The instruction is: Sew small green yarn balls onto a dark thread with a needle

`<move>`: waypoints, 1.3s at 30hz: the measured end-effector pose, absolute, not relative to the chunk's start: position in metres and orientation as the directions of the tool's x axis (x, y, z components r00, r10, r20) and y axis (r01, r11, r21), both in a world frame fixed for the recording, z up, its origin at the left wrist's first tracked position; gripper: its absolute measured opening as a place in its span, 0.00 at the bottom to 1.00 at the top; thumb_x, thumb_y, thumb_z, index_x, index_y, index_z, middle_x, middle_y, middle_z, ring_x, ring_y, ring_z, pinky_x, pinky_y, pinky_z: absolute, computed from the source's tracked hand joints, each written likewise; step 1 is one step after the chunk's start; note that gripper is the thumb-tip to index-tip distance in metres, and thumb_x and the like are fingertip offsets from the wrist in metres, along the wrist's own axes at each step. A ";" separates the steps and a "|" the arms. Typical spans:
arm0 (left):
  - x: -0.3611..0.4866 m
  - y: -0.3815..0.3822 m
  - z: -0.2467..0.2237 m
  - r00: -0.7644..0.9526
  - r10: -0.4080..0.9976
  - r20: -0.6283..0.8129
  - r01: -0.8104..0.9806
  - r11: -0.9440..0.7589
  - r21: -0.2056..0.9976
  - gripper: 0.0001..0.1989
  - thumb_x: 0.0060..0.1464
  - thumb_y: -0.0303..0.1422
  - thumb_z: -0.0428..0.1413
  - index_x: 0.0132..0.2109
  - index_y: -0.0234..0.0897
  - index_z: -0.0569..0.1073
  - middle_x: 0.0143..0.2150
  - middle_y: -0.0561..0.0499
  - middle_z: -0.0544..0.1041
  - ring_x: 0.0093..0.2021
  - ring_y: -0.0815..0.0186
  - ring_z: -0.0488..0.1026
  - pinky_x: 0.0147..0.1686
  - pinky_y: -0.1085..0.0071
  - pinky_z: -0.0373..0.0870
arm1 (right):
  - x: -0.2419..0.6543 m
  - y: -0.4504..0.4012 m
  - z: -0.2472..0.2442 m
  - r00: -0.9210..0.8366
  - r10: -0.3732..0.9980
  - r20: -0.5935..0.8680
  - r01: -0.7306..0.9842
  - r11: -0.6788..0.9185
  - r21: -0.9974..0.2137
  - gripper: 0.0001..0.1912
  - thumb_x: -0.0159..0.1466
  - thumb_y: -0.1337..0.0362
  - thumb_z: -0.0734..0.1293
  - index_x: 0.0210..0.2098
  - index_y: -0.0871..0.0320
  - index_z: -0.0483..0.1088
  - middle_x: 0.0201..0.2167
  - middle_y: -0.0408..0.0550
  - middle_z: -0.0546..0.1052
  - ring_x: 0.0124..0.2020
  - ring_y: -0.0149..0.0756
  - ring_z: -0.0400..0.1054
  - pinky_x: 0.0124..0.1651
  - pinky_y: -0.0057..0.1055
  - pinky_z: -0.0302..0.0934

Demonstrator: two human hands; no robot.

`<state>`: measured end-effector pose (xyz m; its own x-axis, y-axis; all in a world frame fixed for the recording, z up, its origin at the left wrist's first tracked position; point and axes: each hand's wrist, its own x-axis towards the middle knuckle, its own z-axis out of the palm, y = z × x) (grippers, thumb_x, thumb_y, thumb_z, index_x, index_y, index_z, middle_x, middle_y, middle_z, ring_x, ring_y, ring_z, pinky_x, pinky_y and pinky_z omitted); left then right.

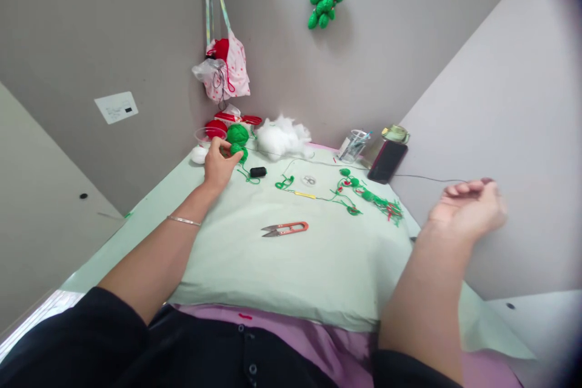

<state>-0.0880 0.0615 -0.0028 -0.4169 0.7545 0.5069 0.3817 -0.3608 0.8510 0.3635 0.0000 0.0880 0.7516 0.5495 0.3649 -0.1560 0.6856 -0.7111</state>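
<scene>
Head view: from where I stand, the green yarn piece (237,148) looks light and soft, likely to squash under a hard pinch yet not slip; its rounded sides seem the best hold. The dark thread (430,178) looks thin and easy to snag, best gripped near its end. Taking the black spool (258,172) as landmark, the yarn piece is just to its left and a little beyond, pinched between the thumb and fingers of the left hand (219,165). Far to the spool's right, the right hand (470,205) is raised, fingers curled in on the thread; whether they pinch anything more, I cannot tell. Orange snips (286,229) lie nearer the person than the spool.
</scene>
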 end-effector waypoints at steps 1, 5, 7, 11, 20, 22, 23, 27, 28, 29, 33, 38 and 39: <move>-0.082 0.058 -0.002 -0.381 0.758 0.530 0.372 -0.400 0.838 0.15 0.45 0.31 0.63 0.39 0.39 0.66 0.35 0.53 0.71 0.35 0.67 0.69 0.39 0.69 0.69 | 0.354 0.002 0.088 0.748 0.539 0.387 -0.134 0.694 -0.707 0.11 0.61 0.73 0.59 0.26 0.54 0.66 0.21 0.39 0.60 0.19 0.25 0.53 0.17 0.22 0.48; -0.054 0.037 0.001 -0.130 0.806 0.578 0.292 -0.526 0.799 0.21 0.49 0.33 0.62 0.51 0.41 0.70 0.43 0.51 0.71 0.38 0.67 0.72 0.44 0.68 0.71 | 0.294 0.011 0.081 0.584 0.681 0.442 -0.117 0.609 -0.784 0.20 0.53 0.75 0.63 0.44 0.54 0.68 0.17 0.35 0.65 0.17 0.26 0.56 0.18 0.21 0.49; -0.041 0.025 0.003 -0.023 0.822 0.569 0.233 -0.549 0.802 0.16 0.52 0.36 0.61 0.48 0.40 0.73 0.47 0.48 0.70 0.37 0.68 0.72 0.43 0.68 0.72 | 0.262 0.011 0.074 0.450 0.765 0.462 -0.070 0.545 -0.835 0.23 0.54 0.70 0.66 0.50 0.55 0.66 0.18 0.34 0.68 0.16 0.25 0.57 0.18 0.21 0.51; -0.027 0.010 0.010 0.099 0.867 0.489 0.107 -0.498 0.861 0.17 0.52 0.38 0.62 0.48 0.40 0.75 0.43 0.49 0.72 0.34 0.69 0.70 0.40 0.69 0.71 | 0.228 0.006 0.064 0.212 0.873 0.438 -0.075 0.462 -0.884 0.19 0.55 0.60 0.72 0.43 0.58 0.68 0.22 0.38 0.73 0.18 0.24 0.62 0.18 0.21 0.51; -0.057 0.041 0.000 -0.069 0.930 0.360 0.215 -0.339 0.916 0.17 0.49 0.37 0.61 0.46 0.38 0.76 0.41 0.49 0.74 0.32 0.67 0.72 0.36 0.68 0.71 | 0.283 0.012 0.079 0.552 0.730 0.404 -0.206 0.588 -0.782 0.04 0.59 0.67 0.67 0.34 0.59 0.68 0.20 0.39 0.71 0.14 0.21 0.55 0.15 0.20 0.42; -0.070 0.053 -0.008 -0.128 0.891 0.436 0.352 -0.370 0.860 0.17 0.47 0.33 0.61 0.47 0.39 0.76 0.45 0.48 0.73 0.34 0.67 0.71 0.40 0.67 0.71 | 0.297 0.009 0.083 0.636 0.667 0.389 -0.213 0.636 -0.741 0.01 0.61 0.69 0.64 0.33 0.60 0.68 0.19 0.39 0.68 0.14 0.21 0.54 0.15 0.21 0.42; -0.076 0.058 -0.011 -0.138 0.877 0.460 0.410 -0.372 0.833 0.17 0.47 0.31 0.61 0.47 0.39 0.77 0.46 0.48 0.72 0.34 0.67 0.70 0.41 0.66 0.70 | 0.303 0.007 0.085 0.666 0.638 0.387 -0.210 0.658 -0.723 0.02 0.62 0.70 0.63 0.33 0.60 0.68 0.20 0.39 0.67 0.14 0.21 0.54 0.15 0.21 0.42; -0.097 0.071 -0.019 -0.198 0.850 0.488 0.555 -0.313 0.770 0.16 0.48 0.29 0.60 0.46 0.38 0.77 0.44 0.48 0.72 0.33 0.67 0.69 0.44 0.65 0.68 | 0.323 -0.002 0.093 0.770 0.534 0.348 -0.193 0.715 -0.672 0.09 0.65 0.73 0.59 0.31 0.60 0.68 0.22 0.40 0.65 0.15 0.20 0.53 0.15 0.20 0.43; -0.101 0.073 -0.020 -0.219 0.844 0.490 0.572 -0.296 0.765 0.15 0.47 0.28 0.60 0.45 0.38 0.77 0.44 0.48 0.73 0.33 0.67 0.69 0.44 0.65 0.68 | 0.327 -0.004 0.095 0.795 0.509 0.329 -0.192 0.726 -0.660 0.11 0.65 0.73 0.58 0.30 0.60 0.68 0.23 0.40 0.64 0.15 0.20 0.53 0.15 0.19 0.43; -0.103 0.074 -0.021 -0.235 0.837 0.495 0.581 -0.287 0.762 0.16 0.47 0.28 0.60 0.45 0.38 0.77 0.43 0.48 0.73 0.33 0.67 0.69 0.44 0.66 0.68 | 0.331 -0.006 0.096 0.815 0.489 0.310 -0.194 0.735 -0.650 0.13 0.66 0.74 0.57 0.29 0.60 0.68 0.23 0.40 0.64 0.15 0.20 0.53 0.14 0.19 0.43; -0.107 0.077 -0.024 -0.227 0.826 0.516 0.580 -0.311 0.753 0.16 0.45 0.26 0.60 0.45 0.39 0.76 0.44 0.49 0.74 0.34 0.67 0.70 0.43 0.68 0.68 | 0.348 -0.011 0.096 0.847 0.449 0.286 -0.199 0.765 -0.612 0.17 0.67 0.76 0.55 0.25 0.60 0.68 0.25 0.41 0.63 0.16 0.19 0.52 0.13 0.17 0.43; -0.111 0.079 -0.024 -0.318 0.827 0.463 0.571 -0.223 0.790 0.14 0.44 0.28 0.62 0.42 0.37 0.77 0.40 0.49 0.74 0.33 0.67 0.69 0.42 0.67 0.68 | 0.374 -0.019 0.092 0.876 0.338 0.343 -0.109 0.833 -0.542 0.22 0.70 0.74 0.53 0.21 0.59 0.66 0.26 0.43 0.63 0.16 0.20 0.51 0.13 0.17 0.43; -0.111 0.079 -0.023 -0.337 0.829 0.447 0.538 -0.220 0.813 0.15 0.44 0.29 0.62 0.43 0.37 0.76 0.39 0.49 0.74 0.33 0.67 0.69 0.41 0.67 0.68 | 0.377 -0.020 0.092 0.884 0.328 0.333 -0.105 0.833 -0.543 0.22 0.70 0.73 0.53 0.21 0.58 0.66 0.25 0.43 0.63 0.16 0.21 0.51 0.13 0.17 0.43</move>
<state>-0.1108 0.0791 -0.0229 -0.3368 0.8288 0.4469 0.5385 -0.2198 0.8135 0.3771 -0.0199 0.0920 0.8842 0.3282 0.3325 -0.1052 0.8334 -0.5426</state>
